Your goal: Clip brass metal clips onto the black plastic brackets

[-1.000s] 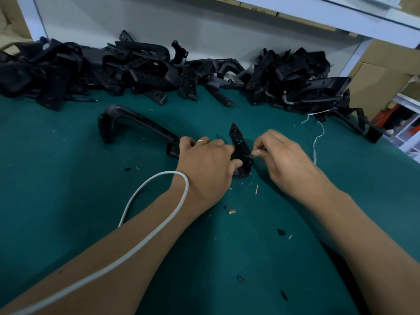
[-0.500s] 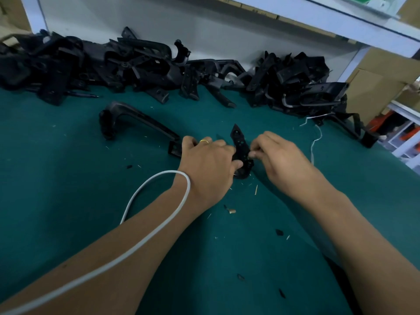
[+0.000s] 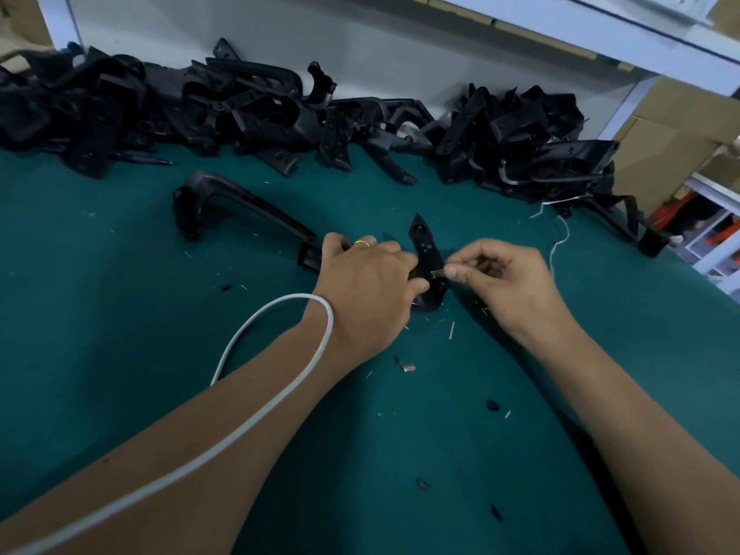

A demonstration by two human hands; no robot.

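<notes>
On the green felt-covered table (image 3: 120, 314), the left hand (image 3: 366, 290) grips a flat black plastic bracket (image 3: 426, 254) while the right hand (image 3: 504, 282) pinches a small metal clip (image 3: 437, 273) against its edge.

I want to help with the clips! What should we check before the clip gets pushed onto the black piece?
1. Bracket held steady: ok. The left hand grips the black bracket on the green table.
2. Clip in hand: ok. The right hand pinches a small metal clip at the fingertips.
3. Clip at the bracket: ok, it touches the bracket's edge.
4. Clip lined up right: cannot tell, too small to see.
5. Clip fully on: cannot tell.
6. More brackets ready: ok, a pile lies at the back.
</notes>
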